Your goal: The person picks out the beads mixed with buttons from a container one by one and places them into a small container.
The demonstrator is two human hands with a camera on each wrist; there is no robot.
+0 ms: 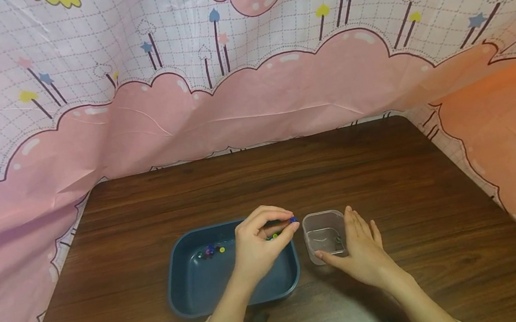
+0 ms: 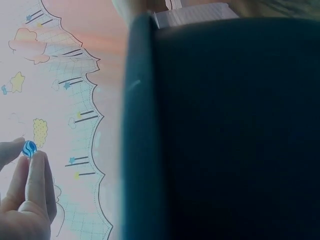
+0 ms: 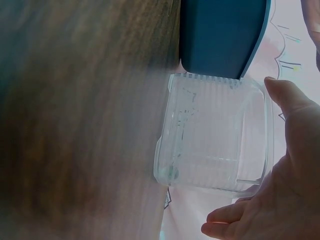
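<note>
My left hand's (image 1: 257, 246) fingers (image 2: 36, 180) pinch a blue-swirled marble (image 2: 29, 148), held between the dark blue tray (image 1: 171, 289) and the clear box (image 3: 212, 142), near the box's rim. I judge it light, hard and slippery, best gripped across its widest part. My right hand (image 1: 362, 253) spreads its straight fingers beside the box, whose thin walls probably flex. Small colourful pieces (image 1: 209, 251) lie in the tray, on the brown table (image 1: 448, 244).
</note>
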